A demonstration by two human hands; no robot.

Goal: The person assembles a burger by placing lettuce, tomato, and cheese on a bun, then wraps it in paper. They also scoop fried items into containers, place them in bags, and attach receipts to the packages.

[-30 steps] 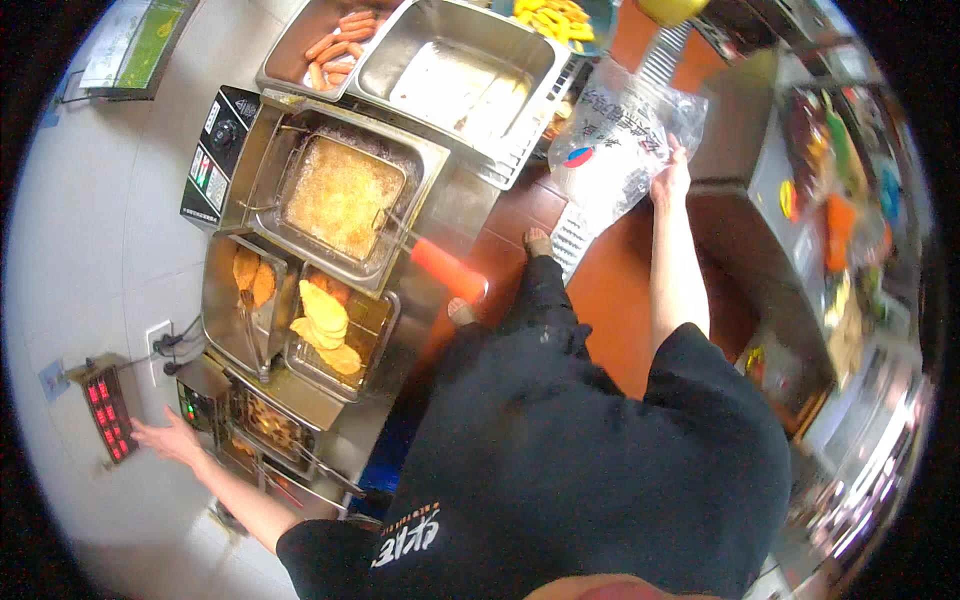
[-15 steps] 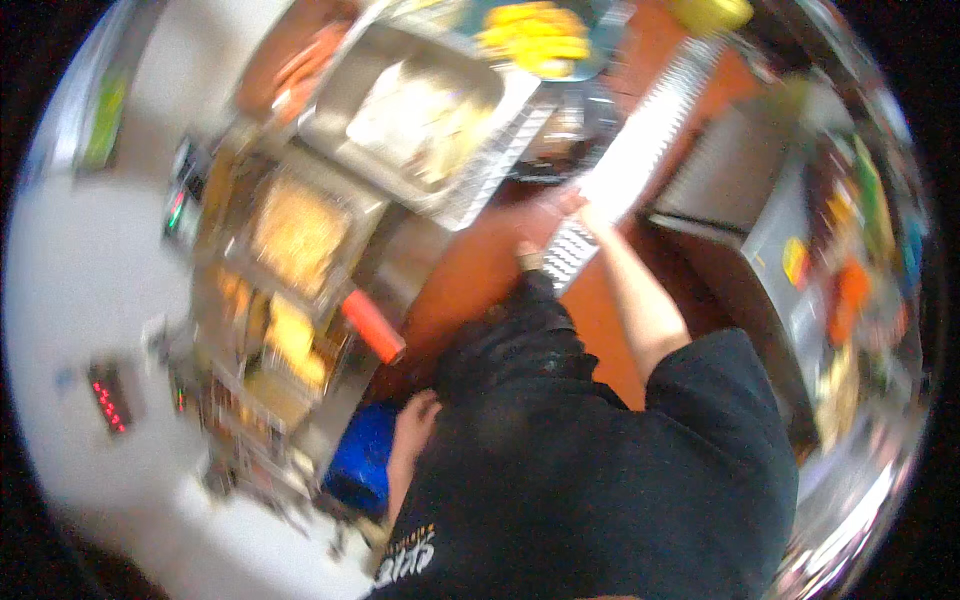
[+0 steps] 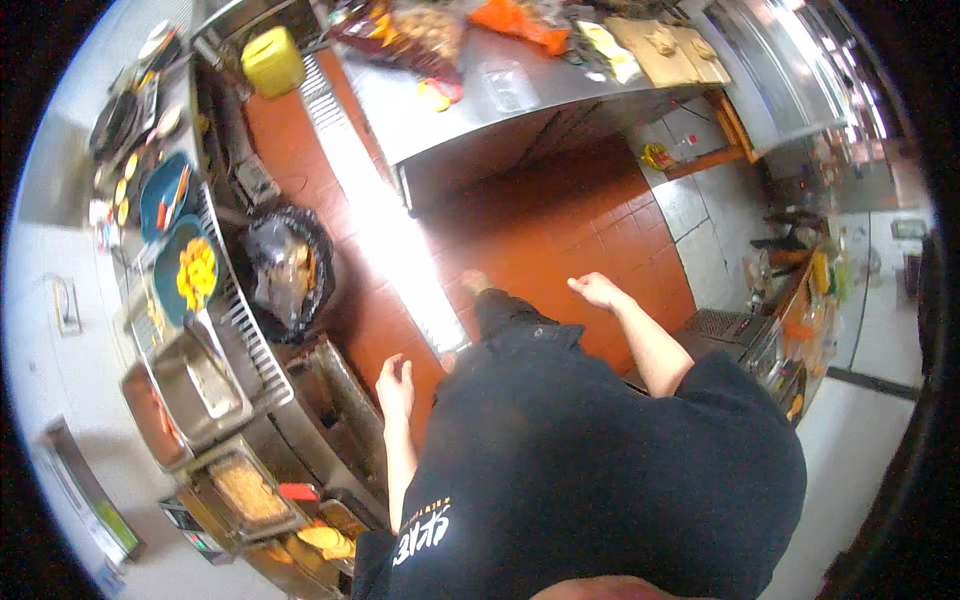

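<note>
My left hand (image 3: 396, 384) hangs at my left side over the red tiled floor (image 3: 600, 230), its fingers loosely bent and apart with nothing in them. The counter with steel food pans is the nearest thing to it. Out in front on my right, my right hand (image 3: 598, 291) is held above the floor with its fingers curled in. No object shows in it. Neither hand touches anything.
On the left, a black-lined trash bin (image 3: 290, 270) stands by the counter with a blue bowl of yellow pieces (image 3: 196, 272) and a steel pan (image 3: 205, 385). A steel table (image 3: 480, 100) is ahead, a yellow container (image 3: 272, 62) far left. A floor grate (image 3: 400, 250) runs between.
My view has swung to the right; the counter now lies left and the steel table ahead. My left hand has come forward beside my body.
</note>
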